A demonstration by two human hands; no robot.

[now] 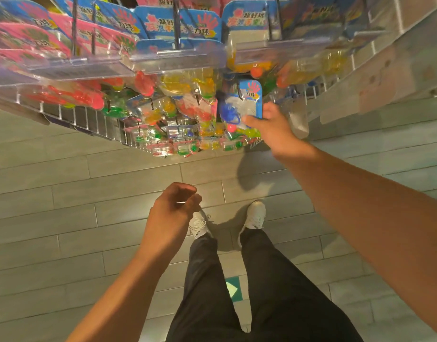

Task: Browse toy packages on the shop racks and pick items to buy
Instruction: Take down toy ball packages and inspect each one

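Head view: grey plank floor (64, 206) below; rack (94, 119) of hanging toy packages fills the top; right hand (274, 130) reaches out, fingers pinching a blue toy package (242, 104) hung low on the rack; left hand (173, 213) hovers nearer the body, fingers loosely curled, holding nothing; white shoes (255, 214) beneath.

You have two hands in view, the left hand (174, 208) and the right hand (274, 129), one blue toy package (244, 104) in the right, two white shoes (255, 214), and too many hanging packages (163, 28) to count.
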